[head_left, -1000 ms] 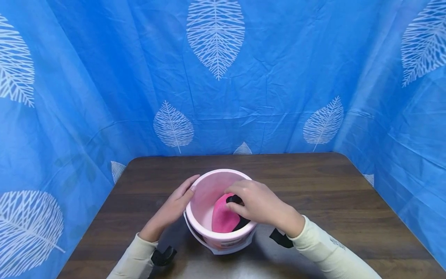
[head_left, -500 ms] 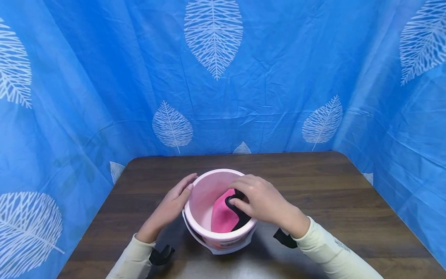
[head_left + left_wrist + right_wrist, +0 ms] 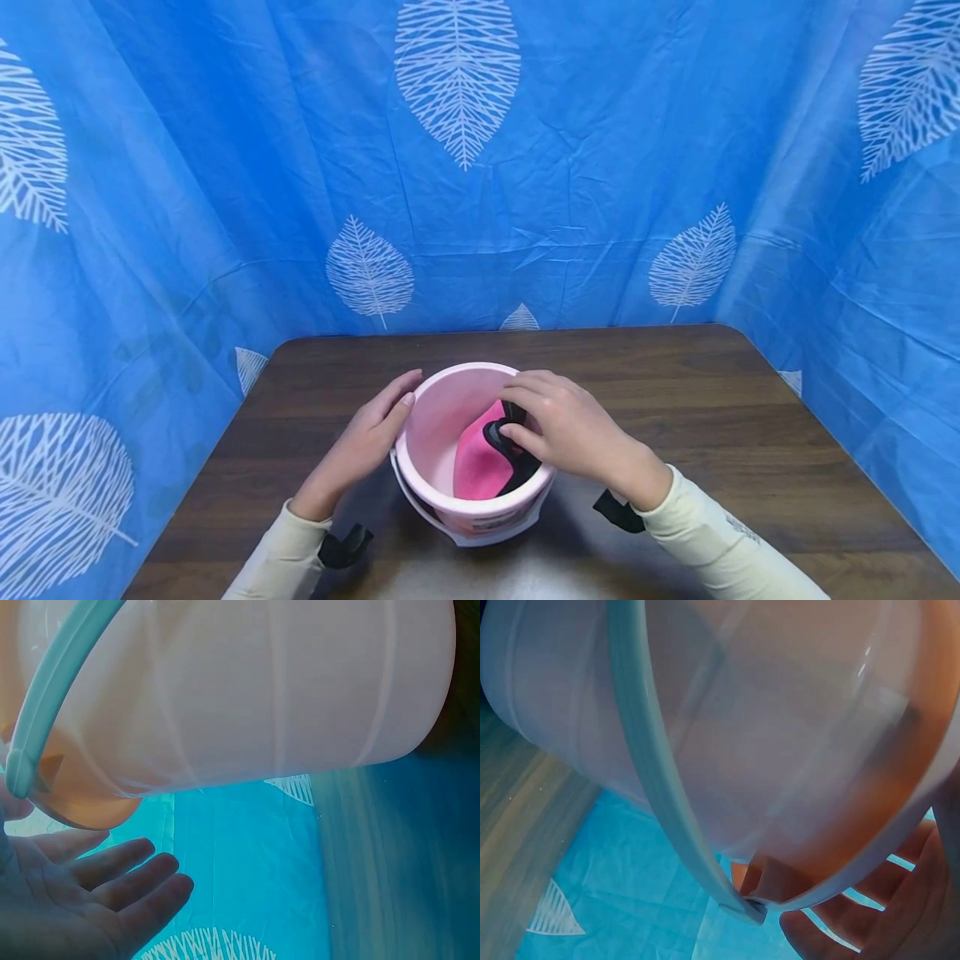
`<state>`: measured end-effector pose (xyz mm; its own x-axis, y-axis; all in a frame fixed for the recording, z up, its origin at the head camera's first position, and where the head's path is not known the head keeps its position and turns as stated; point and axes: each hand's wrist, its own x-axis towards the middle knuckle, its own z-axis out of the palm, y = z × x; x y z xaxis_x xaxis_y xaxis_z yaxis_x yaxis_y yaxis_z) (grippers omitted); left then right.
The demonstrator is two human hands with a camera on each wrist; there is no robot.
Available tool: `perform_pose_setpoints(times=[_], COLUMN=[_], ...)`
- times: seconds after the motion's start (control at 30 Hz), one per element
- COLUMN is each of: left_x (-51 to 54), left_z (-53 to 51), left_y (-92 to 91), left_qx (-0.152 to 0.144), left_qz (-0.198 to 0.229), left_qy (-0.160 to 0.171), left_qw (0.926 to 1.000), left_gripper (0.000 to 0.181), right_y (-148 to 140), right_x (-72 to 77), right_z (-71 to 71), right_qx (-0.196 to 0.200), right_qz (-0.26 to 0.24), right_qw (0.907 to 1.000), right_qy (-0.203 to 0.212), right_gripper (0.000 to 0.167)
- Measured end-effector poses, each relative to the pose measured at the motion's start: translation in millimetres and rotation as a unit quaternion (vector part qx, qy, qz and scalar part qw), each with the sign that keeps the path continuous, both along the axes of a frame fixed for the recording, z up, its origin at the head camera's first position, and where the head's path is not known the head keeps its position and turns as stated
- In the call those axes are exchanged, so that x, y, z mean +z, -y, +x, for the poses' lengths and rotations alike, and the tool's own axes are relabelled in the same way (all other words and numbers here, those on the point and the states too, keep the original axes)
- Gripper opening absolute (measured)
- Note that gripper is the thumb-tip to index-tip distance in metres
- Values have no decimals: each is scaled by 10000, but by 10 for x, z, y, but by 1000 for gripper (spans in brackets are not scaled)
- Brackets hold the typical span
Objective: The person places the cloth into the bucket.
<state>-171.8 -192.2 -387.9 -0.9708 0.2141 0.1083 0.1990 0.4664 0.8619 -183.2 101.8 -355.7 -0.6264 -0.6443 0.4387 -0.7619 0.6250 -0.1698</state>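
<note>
A pale pink bucket stands on the table in the head view. Inside it leans a bright pink item with black edging, of unclear kind, against the near right wall. My left hand lies along the bucket's left side, thumb at the rim; the left wrist view shows its fingers spread and apart from the wall. My right hand is over the right rim, its thumb inside by the black edging. In the right wrist view its loosely bent fingers show outside the rim, holding nothing visible.
The bucket's pale handle hangs down in front. Dark wood makes up the table, reaching back to a blue curtain with white leaf patterns. Black straps sit at both wrists.
My right hand has shifted right towards the rim, its fingers coming off the pink item, so more black edging shows. My left hand has slid slightly left, still beside the bucket.
</note>
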Motion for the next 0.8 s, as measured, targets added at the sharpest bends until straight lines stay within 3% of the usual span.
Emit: perform_pose_setpoints(times=[0.8], left_x=[90], left_z=[0], left_y=[-5], left_qx=[-44], left_qz=[-719], left_qy=[-398], left_qw=[9966], left_gripper=[56], right_y=[-90], right_x=[-40], right_z=[-44], right_qx=[-412], right_qz=[108], right_qw=[9990], right_qy=[121], right_gripper=[53])
